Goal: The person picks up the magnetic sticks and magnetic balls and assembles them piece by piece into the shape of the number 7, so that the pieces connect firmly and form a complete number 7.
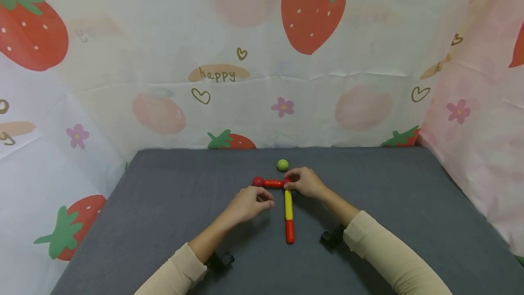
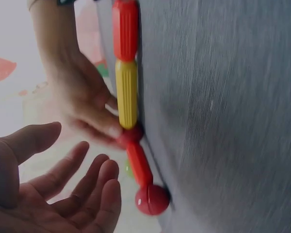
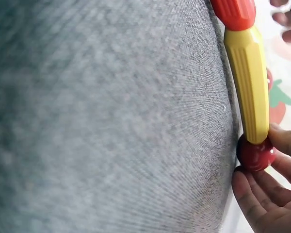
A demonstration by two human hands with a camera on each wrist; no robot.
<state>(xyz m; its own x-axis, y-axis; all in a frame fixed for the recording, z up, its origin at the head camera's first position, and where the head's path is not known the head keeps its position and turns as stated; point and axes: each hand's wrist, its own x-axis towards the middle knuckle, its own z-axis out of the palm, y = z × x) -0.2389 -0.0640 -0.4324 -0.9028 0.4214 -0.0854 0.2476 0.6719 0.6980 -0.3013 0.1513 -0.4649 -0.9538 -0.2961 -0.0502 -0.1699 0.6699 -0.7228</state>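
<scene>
On the dark cloth lies an L-shaped chain of toy rods and balls. My right hand [image 1: 304, 182] grips the red corner ball [image 3: 257, 153] between thumb and fingers. From that ball a yellow rod [image 1: 289, 205] runs toward me, with a longer red rod [image 1: 289, 231] at its near end. A short red rod [image 1: 273, 183] goes left from the corner to another red ball [image 1: 258, 181]. My left hand [image 1: 248, 203] hovers just below the short rod, fingers loosely bent and holding nothing; the left wrist view shows its palm [image 2: 53, 208] apart from the chain.
A green ball [image 1: 283, 165] sits behind the corner, near the back edge of the dark cloth-covered table [image 1: 176, 222]. Strawberry-printed fabric [image 1: 262, 117] hangs behind and along both sides. Black wrist cameras [image 1: 332, 236] are strapped under both forearms.
</scene>
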